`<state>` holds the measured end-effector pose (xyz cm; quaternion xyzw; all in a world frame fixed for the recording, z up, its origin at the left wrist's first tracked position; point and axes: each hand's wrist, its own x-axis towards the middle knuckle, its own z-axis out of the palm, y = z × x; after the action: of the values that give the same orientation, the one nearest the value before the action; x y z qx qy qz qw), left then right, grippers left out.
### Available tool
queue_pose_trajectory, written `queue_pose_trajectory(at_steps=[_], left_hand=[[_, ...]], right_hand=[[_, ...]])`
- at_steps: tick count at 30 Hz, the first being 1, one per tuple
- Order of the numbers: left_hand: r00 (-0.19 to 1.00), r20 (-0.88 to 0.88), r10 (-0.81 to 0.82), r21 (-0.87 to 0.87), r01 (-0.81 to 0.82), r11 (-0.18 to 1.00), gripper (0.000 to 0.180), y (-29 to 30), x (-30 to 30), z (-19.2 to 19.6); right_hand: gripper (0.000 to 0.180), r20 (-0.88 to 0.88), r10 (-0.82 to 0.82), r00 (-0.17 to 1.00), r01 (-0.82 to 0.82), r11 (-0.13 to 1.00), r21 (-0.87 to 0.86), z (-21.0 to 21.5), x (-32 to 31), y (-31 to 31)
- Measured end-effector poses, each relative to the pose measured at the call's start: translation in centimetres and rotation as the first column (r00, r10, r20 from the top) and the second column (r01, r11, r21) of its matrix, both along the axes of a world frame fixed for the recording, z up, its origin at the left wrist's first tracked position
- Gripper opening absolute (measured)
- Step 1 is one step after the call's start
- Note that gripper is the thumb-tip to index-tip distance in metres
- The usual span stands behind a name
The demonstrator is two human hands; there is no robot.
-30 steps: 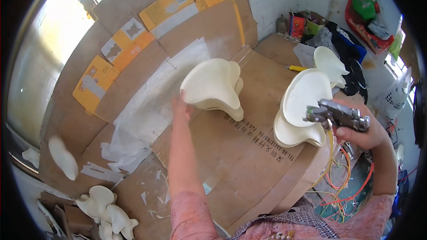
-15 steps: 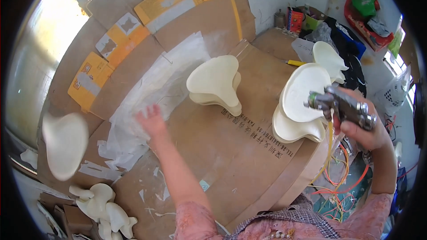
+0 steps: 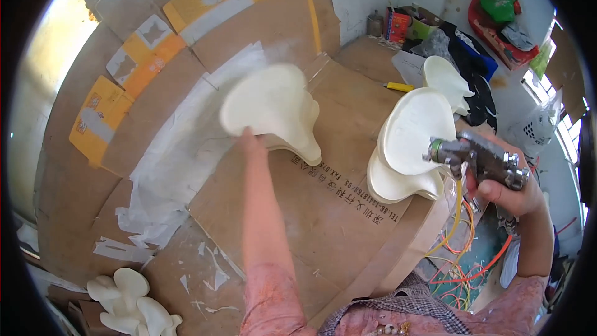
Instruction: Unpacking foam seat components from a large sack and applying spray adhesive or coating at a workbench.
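My left hand reaches to the stack in the middle and pinches the near left edge of a cream bicycle saddle pad. This pad is motion-blurred and sits shifted left over another saddle pad beneath it. The fingertips are partly hidden under its edge. My right hand is closed round a metal spray gun, with a yellow hose hanging from it. The nozzle is close to a second stack of saddle pads on the right, whose lowest pad juts out toward me.
Brown cardboard covers the work surface and rises as a wall behind, patched with yellow pieces. More saddle pads lie heaped at lower left. A yellow cutter knife lies beyond the right stack. Orange hoses tangle below my right arm.
A blurred saddle pad in mid-air at far left is out of sight. My left hand has moved right, from bare air to the middle stack, and its top pad has shifted left.
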<state>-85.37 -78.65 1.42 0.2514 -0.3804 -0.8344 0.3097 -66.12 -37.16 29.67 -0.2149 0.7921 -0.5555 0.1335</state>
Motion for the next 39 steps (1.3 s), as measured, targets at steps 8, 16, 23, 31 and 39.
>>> queue_pose_trajectory(at_steps=[8,16,23,31,39], left_hand=[[0.905,-0.202,0.374,0.280,-0.313,0.908,0.049,-8.8,7.1,3.8],[0.762,0.590,-0.268,0.051,0.297,0.954,0.037,-5.7,-0.1,-7.7],[0.992,0.062,0.111,0.063,-0.115,0.991,0.032,-4.7,5.3,-3.0],[0.929,-0.236,0.285,0.000,-0.293,0.956,0.030,-17.4,14.8,2.3],[0.976,0.182,-0.119,0.178,0.087,0.980,0.035,-5.0,2.0,-7.9]], right_hand=[[0.061,-0.013,-0.096,0.995,0.095,0.993,-0.069,-1.3,-3.2,-1.0],[0.053,0.022,0.221,0.975,-0.218,0.931,0.292,-1.2,-3.1,-0.7],[0.057,-0.053,0.044,0.998,-0.037,0.993,0.113,-2.0,-3.2,-1.2],[0.053,0.059,0.147,0.987,-0.155,0.971,0.181,-1.7,-3.9,-2.2],[0.058,0.141,0.016,0.990,-0.025,0.998,0.061,-3.6,-3.5,-2.1]])
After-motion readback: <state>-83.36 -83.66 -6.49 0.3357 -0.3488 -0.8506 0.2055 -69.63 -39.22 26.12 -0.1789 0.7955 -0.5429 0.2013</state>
